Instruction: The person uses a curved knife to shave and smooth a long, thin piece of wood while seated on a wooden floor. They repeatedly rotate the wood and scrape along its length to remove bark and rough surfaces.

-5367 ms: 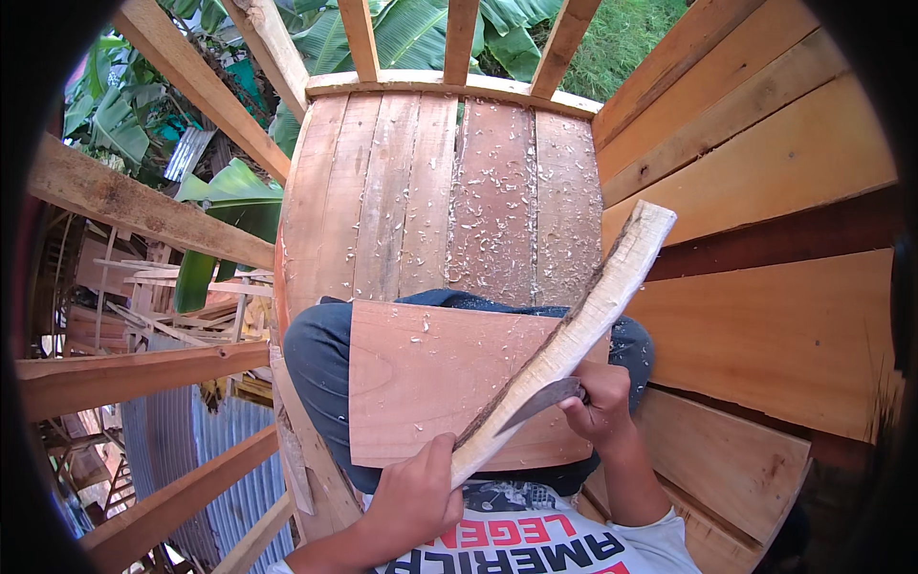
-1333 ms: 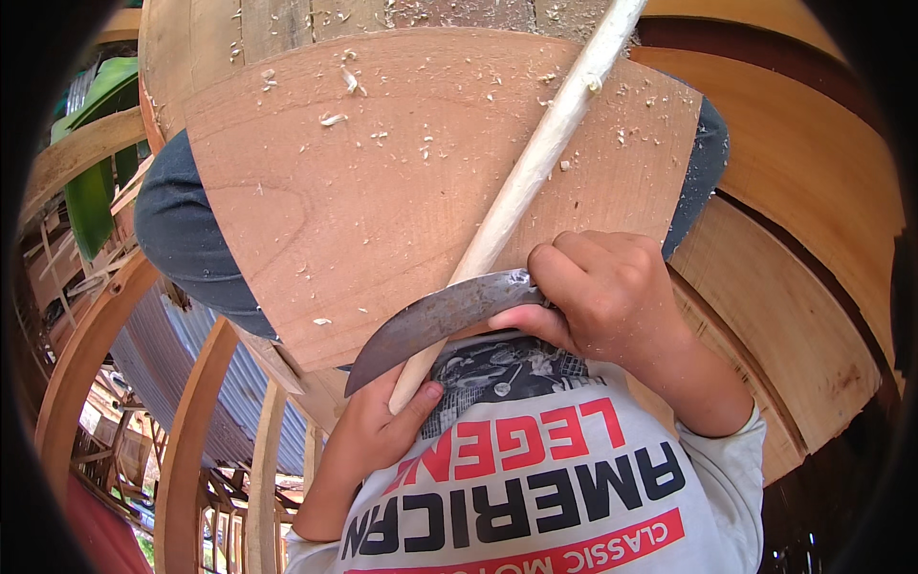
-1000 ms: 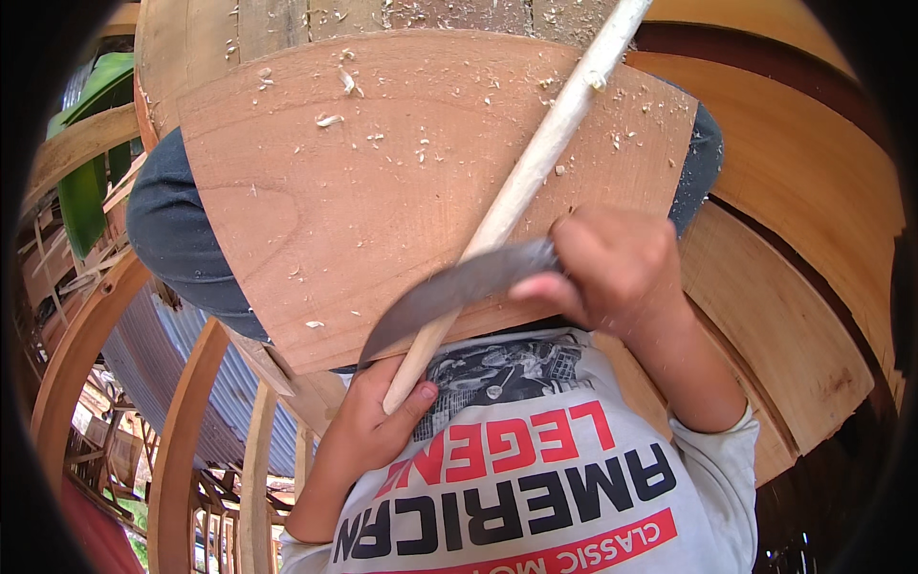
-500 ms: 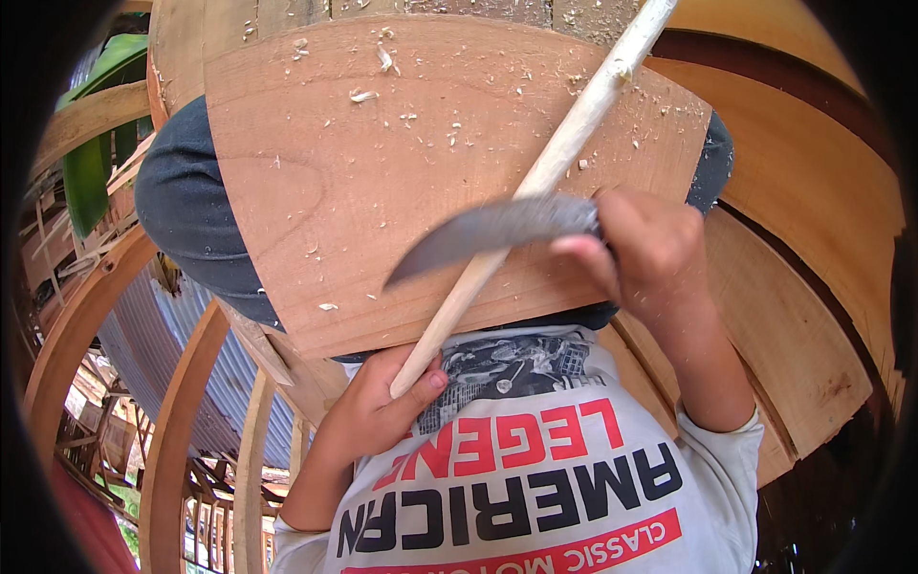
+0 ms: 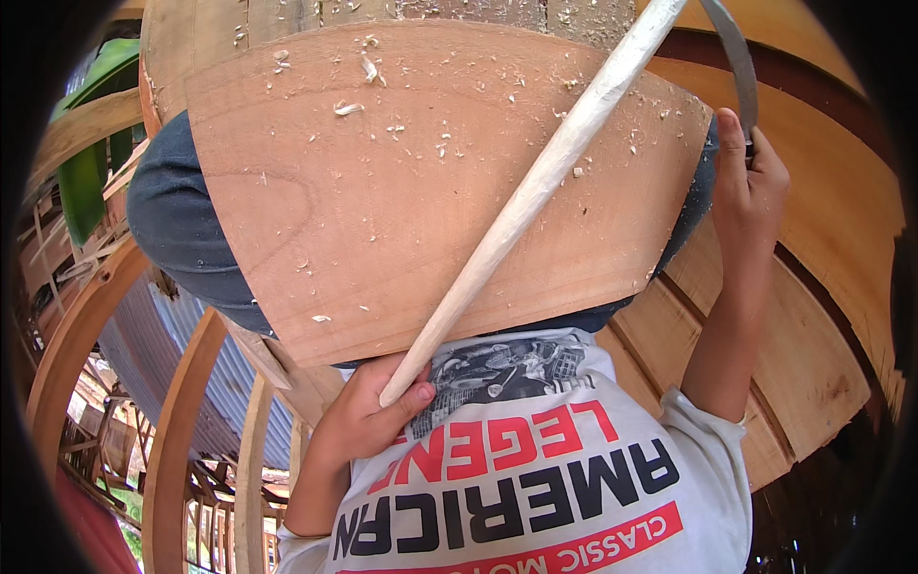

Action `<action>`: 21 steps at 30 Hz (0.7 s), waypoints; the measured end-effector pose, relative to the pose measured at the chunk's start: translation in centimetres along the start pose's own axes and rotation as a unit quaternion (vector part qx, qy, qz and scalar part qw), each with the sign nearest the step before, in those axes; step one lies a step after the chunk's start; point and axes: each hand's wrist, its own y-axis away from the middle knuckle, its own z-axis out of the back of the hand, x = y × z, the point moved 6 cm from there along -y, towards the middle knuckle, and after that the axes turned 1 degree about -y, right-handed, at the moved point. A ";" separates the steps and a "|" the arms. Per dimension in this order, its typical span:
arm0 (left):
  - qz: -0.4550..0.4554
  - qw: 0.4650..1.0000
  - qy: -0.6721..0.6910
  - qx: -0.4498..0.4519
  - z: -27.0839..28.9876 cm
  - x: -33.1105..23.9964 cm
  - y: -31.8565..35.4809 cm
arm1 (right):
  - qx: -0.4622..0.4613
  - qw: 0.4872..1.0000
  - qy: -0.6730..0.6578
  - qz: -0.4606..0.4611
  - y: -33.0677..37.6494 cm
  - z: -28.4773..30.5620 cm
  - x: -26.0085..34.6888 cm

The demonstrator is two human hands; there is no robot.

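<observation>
While the left hand (image 5: 368,421) grips the low end of the pale stick (image 5: 535,191), which slants up to the right across the board (image 5: 382,210), the right hand (image 5: 751,182) holds what looks like a curved blade (image 5: 734,57) raised right of its upper end

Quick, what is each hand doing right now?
Left hand: closed around the lower end of the long pale wooden stick.
Right hand: closed on the curved grey metal blade, raised.

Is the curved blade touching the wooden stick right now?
No. The right hand holds the curved blade raised off to the side, clear of the wooden stick that the left hand grips.
</observation>
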 end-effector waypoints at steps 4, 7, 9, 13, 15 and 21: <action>-0.024 1.000 0.008 0.005 0.3 0.1 -0.2 | 0.016 0.994 -0.105 0.013 2.7 -0.4 1.8; -0.036 0.999 0.009 0.004 0.1 -0.1 -0.6 | 0.090 0.971 -0.082 0.204 5.2 -1.6 6.8; -0.063 0.998 0.001 0.009 0.2 0.0 -0.7 | 0.104 0.965 0.009 0.241 5.5 -2.2 7.7; -0.022 0.997 0.074 0.015 -0.4 0.8 -0.1 | 0.098 0.994 -0.038 0.022 0.5 -1.7 3.8; -0.025 0.997 0.064 0.024 -0.4 0.7 -0.4 | 0.123 0.987 -0.031 0.095 1.7 -1.9 5.0; -0.004 0.995 0.090 0.040 -0.4 0.2 -0.5 | 0.147 0.980 0.026 0.134 3.5 -3.7 6.3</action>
